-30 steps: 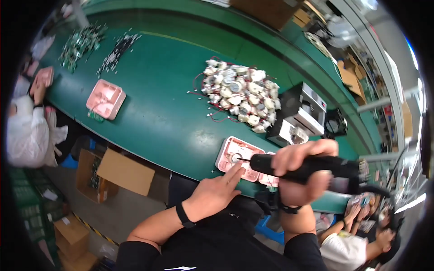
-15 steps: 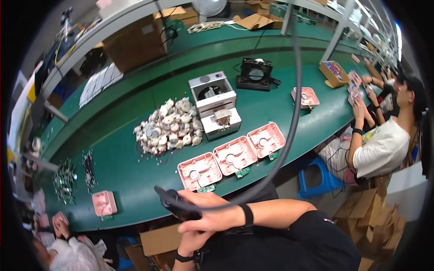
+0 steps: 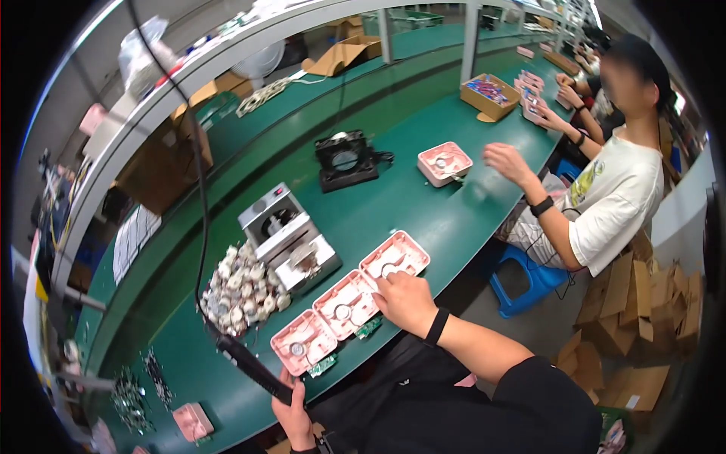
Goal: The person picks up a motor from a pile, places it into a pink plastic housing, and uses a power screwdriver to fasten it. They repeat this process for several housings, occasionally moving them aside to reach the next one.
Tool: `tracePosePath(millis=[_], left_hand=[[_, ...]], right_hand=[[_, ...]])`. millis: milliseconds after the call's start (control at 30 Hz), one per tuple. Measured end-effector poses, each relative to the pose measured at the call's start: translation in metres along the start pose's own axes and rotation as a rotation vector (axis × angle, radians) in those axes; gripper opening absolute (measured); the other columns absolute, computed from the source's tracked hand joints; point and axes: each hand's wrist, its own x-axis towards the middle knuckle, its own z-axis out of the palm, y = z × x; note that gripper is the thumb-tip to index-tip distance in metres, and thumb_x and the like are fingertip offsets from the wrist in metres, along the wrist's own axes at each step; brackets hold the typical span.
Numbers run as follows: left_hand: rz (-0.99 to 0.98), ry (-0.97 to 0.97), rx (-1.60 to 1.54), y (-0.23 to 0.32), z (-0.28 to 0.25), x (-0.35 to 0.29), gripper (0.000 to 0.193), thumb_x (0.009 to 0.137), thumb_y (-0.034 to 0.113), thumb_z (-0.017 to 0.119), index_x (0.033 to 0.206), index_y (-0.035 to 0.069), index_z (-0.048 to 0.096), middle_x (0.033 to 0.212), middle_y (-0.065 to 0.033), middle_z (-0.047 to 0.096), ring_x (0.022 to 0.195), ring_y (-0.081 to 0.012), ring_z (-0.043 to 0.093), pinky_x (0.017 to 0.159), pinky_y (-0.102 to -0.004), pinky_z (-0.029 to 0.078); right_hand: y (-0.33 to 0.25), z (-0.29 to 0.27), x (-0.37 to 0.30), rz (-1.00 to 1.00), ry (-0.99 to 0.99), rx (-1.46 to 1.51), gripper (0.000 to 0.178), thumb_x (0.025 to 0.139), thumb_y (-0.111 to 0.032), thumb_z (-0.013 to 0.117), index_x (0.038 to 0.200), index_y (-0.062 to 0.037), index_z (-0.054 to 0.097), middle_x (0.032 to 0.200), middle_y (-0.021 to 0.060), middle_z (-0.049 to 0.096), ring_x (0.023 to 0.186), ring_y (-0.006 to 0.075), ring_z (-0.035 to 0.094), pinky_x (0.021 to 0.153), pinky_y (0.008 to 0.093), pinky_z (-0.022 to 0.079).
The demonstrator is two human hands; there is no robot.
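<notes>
A grey machine (image 3: pixel 286 240) is set on the green worktop (image 3: pixel 423 223). On the person's side of the grey machine, three pink trays are lined up close together in a slanting row: the left tray (image 3: pixel 318 344), the middle tray (image 3: pixel 359 300) and the right tray (image 3: pixel 406 254). A round part is seated in each. Two green circuit boards (image 3: pixel 369 328) are seen along the near edges of the left and middle trays

By the left hand (image 3: pixel 292 412), nearer the person than the grey machine, a black corded hand tool (image 3: pixel 253 367) is gripped, with the fingers closed around its lower end; its cord is led upward past the left side of the grey machine. The right hand (image 3: pixel 408 303) is held to the right of the grey machine and nearer the person, fingers partly bent over the near edge of the right tray; whether anything is grasped there cannot be told

To the left of the grey machine, white round parts (image 3: pixel 242 291) are heaped just beside it. To its right and farther back, a black fan unit (image 3: pixel 345 159) is placed, and beyond that a separate pink tray (image 3: pixel 448 157), near which a co-worker's hand (image 3: pixel 508 163) is raised
</notes>
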Motion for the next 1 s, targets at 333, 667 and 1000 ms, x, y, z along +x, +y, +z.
tracePosePath(millis=[333, 667, 1000], left_hand=[[0.053, -0.207, 0.276, 0.028, 0.096, -0.001, 0.042, 0.081, 0.009, 0.073, 0.115, -0.010, 0.057, 0.126, -0.0176, 0.060, 0.119, -0.0262, 0.057, 0.108, -0.0391, 0.039], [0.090, -0.403, 0.590, 0.014, 0.169, 0.047, 0.038, 0.077, 0.017, 0.080, 0.104, -0.001, 0.061, 0.085, -0.0028, 0.059, 0.085, -0.0171, 0.061, 0.084, -0.0332, 0.049], [0.367, -0.486, 0.473, -0.016, 0.274, 0.159, 0.056, 0.075, 0.024, 0.079, 0.123, 0.001, 0.060, 0.122, -0.0124, 0.060, 0.108, -0.0236, 0.060, 0.093, -0.0345, 0.047]], right_hand=[[0.100, -0.009, 0.035, -0.049, 0.027, 0.009, 0.010, 0.080, -0.014, 0.069, 0.081, -0.0067, 0.062, 0.074, 0.0068, 0.058, 0.074, 0.0254, 0.062, 0.059, 0.0393, 0.052], [0.190, -0.028, 0.084, -0.069, 0.062, -0.108, 0.006, 0.079, -0.009, 0.062, 0.074, -0.0042, 0.062, 0.073, 0.0107, 0.061, 0.071, 0.0286, 0.063, 0.060, 0.0406, 0.053], [0.281, -0.034, 0.136, 0.136, 0.020, -0.235, 0.014, 0.083, -0.018, 0.064, 0.080, -0.0054, 0.068, 0.080, 0.0142, 0.066, 0.076, 0.0342, 0.066, 0.068, 0.0457, 0.054]])
